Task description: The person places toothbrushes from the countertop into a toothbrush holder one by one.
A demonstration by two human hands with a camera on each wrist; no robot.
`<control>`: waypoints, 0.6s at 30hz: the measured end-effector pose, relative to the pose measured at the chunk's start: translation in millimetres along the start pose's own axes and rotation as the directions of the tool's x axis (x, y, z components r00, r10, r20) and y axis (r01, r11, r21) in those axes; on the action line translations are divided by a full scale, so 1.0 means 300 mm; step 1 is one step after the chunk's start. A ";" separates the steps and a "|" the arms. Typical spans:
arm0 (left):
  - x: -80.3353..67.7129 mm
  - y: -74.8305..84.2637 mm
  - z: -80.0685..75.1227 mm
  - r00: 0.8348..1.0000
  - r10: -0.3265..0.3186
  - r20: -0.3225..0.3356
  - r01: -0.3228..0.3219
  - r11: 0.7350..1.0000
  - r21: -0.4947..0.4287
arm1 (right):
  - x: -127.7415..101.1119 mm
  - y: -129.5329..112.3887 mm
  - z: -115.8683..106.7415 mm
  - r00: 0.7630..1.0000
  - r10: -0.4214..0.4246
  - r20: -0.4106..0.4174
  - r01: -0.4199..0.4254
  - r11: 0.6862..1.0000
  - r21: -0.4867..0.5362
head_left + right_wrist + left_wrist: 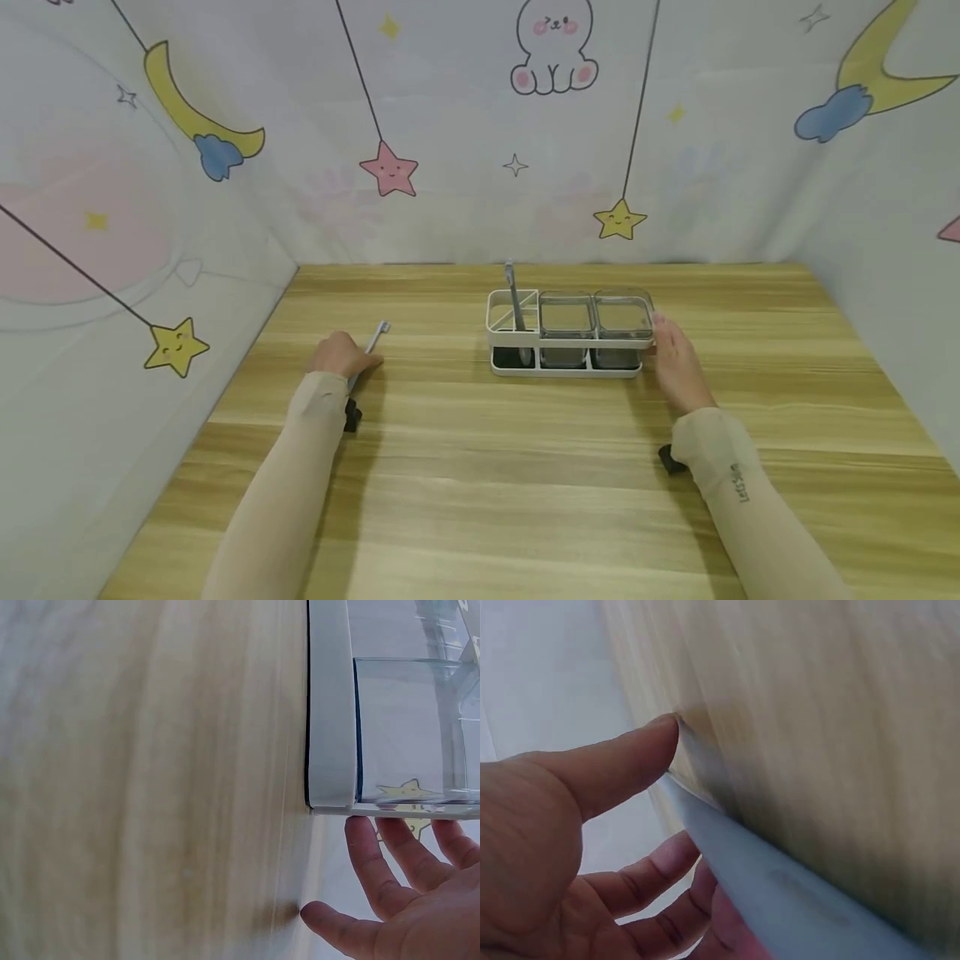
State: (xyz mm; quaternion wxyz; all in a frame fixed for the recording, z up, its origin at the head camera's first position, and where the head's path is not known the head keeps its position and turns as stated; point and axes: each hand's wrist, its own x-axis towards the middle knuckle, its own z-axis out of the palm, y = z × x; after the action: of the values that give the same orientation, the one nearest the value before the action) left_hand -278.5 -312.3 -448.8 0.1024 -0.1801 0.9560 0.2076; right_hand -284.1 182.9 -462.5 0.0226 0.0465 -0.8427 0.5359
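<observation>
At the left, my left hand [343,354] is around a light toothbrush [377,333], its head pointing up and away from me. In the left wrist view the pale blue-grey toothbrush handle [757,874] runs between thumb and curled fingers, close to the tabletop. A white rack [566,373] holds two clear square cups [566,317] [624,317] and, in its divided left section, a grey toothbrush [517,308] standing tilted. My right hand [678,362] touches the rack's right end with extended fingers [409,855]; its thumb is held apart from the rack, near the tabletop.
The wood-grain table [480,483] reaches back to a fabric wall [465,225] printed with stars, moons and an animal. More fabric hangs at the left and right. A black piece [352,415] sits at the left wrist and another [672,459] at the right.
</observation>
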 end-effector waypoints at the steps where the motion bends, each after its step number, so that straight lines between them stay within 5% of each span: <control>1: -0.001 -0.001 0.000 1.000 0.001 -0.003 -0.001 1.000 0.002 | 0.001 0.000 0.000 1.000 0.002 -0.004 -0.002 1.000 0.004; 18: -0.013 -0.023 -0.010 0.999 0.021 0.048 -0.018 0.999 -0.050 | 0.000 -0.001 0.000 1.000 0.003 -0.019 -0.003 1.000 0.016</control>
State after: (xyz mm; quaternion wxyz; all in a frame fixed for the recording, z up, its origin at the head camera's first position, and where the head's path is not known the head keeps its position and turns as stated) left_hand -272.7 -318.2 -447.3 0.1189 -0.1683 0.9495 0.2364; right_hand -284.2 182.8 -462.2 0.0293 0.0404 -0.8382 0.5431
